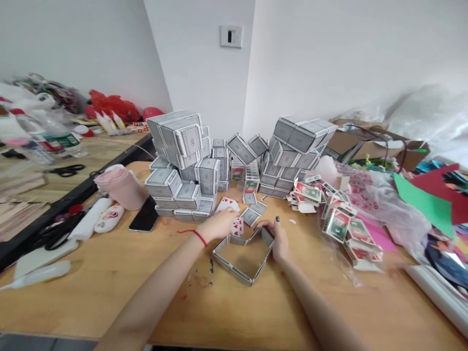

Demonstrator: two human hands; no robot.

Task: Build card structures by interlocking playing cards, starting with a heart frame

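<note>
"What's lying nearest?"
"The card frame point(232, 271), on the surface point(164, 297). The right hand point(279, 239) is touching its right side; I can't tell whether it's gripping."
"And the left hand point(217, 224)?"
"It's partly covering face-up cards point(238, 226); I can't tell its grip."
"Farther?"
"2 tall card-block stacks point(183, 170) are standing behind."

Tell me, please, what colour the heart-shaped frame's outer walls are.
The outer walls look grey, best seen in the head view.

Single head-worn view, facing forward and down, close over a tabletop point(219, 317), wall point(329, 58) beyond
</note>
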